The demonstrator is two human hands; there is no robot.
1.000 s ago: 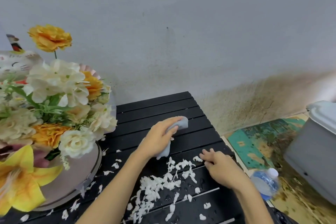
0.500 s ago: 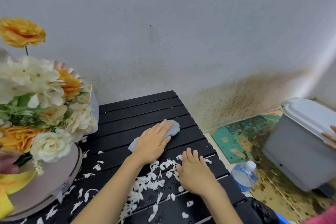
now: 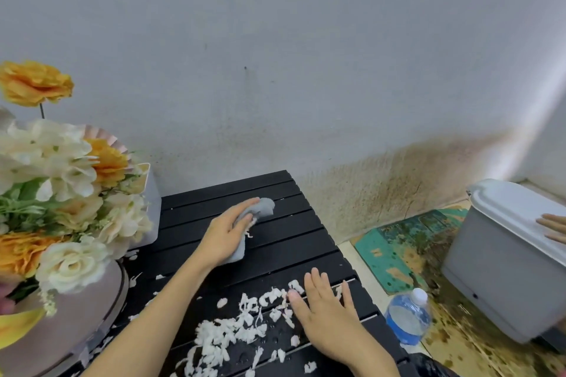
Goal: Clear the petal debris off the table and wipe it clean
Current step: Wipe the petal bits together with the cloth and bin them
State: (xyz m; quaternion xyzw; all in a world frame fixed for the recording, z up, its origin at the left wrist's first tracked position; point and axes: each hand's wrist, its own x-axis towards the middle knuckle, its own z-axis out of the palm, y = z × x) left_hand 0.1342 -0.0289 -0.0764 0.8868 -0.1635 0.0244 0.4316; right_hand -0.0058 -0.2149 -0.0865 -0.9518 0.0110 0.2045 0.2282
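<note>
A home corner: stained wall (image 3: 382,180), flower bouquet (image 3: 61,193), slatted table (image 3: 275,242).

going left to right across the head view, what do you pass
flower bouquet → left hand holding grey cloth → white petal pile → right hand → water bottle → grey bin

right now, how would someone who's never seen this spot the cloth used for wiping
Find the black slatted table against the grey wall. Near its far end, the left hand grips a small crumpled grey cloth. Unlike the scattered white petal scraps nearer the right hand, it is one soft bunched piece.
</note>
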